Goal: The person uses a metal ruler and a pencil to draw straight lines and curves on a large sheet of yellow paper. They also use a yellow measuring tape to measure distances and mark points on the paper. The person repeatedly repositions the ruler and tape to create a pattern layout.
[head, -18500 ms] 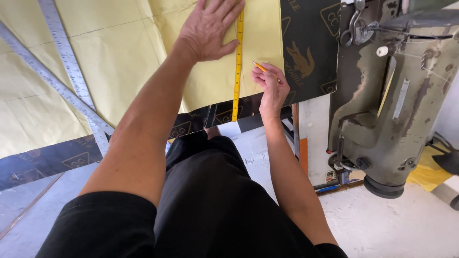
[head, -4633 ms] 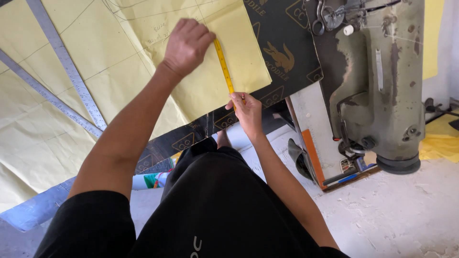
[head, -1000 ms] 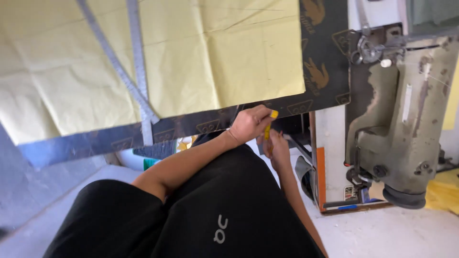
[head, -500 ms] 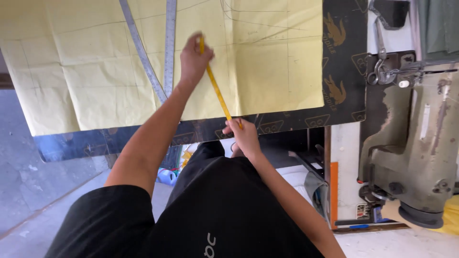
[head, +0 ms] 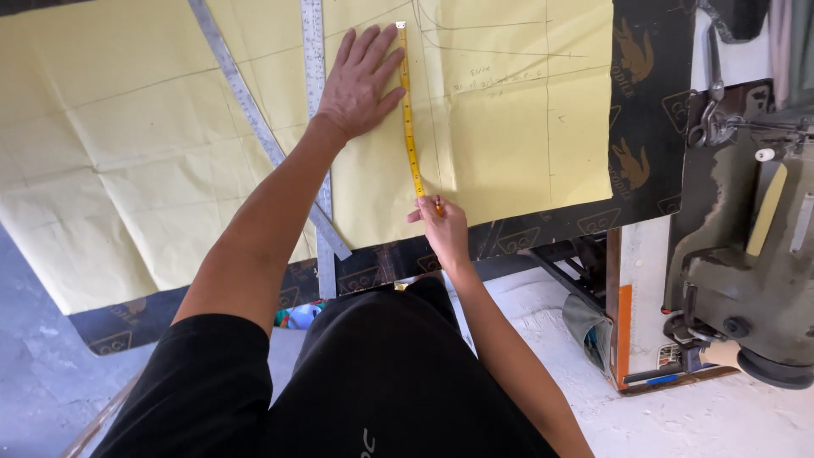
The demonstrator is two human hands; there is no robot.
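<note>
Left hand (head: 360, 80) now flattened open, pinning yellow tape measure (head: 409, 110) straight down the yellow pattern paper (head: 509, 127), where half a second before slanted; right hand (head: 441, 227) pinching lower end taut with pencil.

Paper sheet (head: 153, 144) fills the upper left; tape measure (head: 409, 110) and rulers (head: 254, 119) lie on it (sewing machine (head: 755, 254) at right).

dark printed table cover (head: 644, 127) carries a big yellow pattern paper (head: 136, 161); two steel rulers (head: 312, 51) cross on the paper.
</note>
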